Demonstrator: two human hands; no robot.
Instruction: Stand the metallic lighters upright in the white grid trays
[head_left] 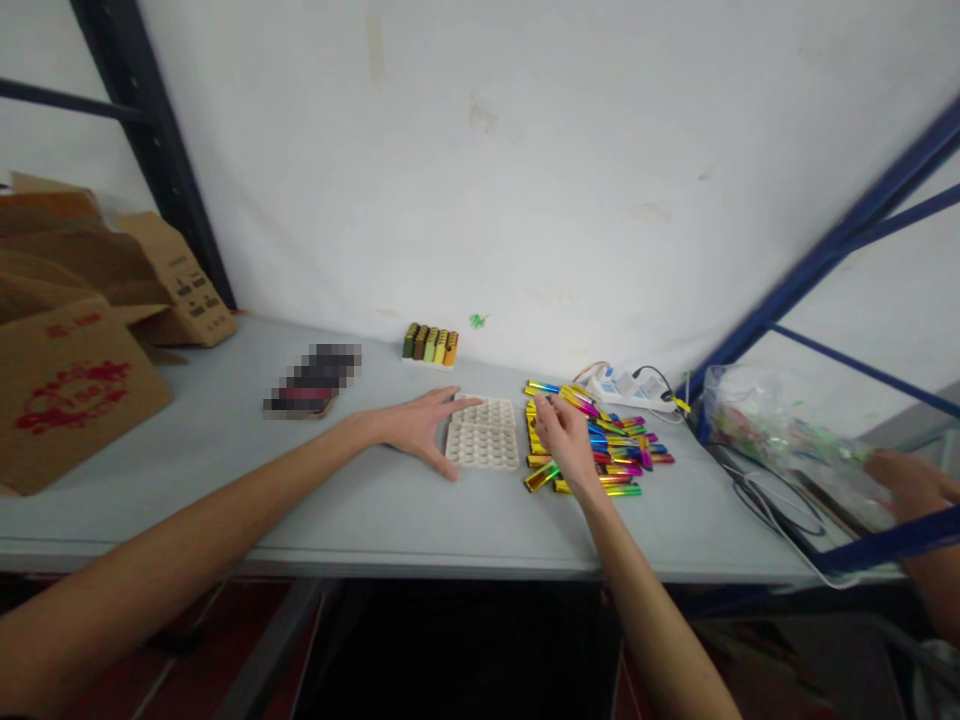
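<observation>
My left hand (420, 425) is open, its thumb and fingers spread around the left side of a white tray (487, 458) with rows of round holes. The index finger reaches over the tray's upper part. Just right of the tray, my right hand (562, 430) is closed, fingers curled together above a loose pile of shiny, metallic-coloured sticks that look like lighters (622, 440). They are gold, blue, pink and green, lying at various angles. What the right fingers hold, if anything, cannot be made out.
A small block of green, brown, yellow and orange lighter-like pieces (430, 347) stands near the wall. Left are a blurred-out dark object (315, 380) and cardboard boxes (82, 390). Right are a power strip (637, 390), cables, plastic bags (795, 420) and another person's hand (911, 485).
</observation>
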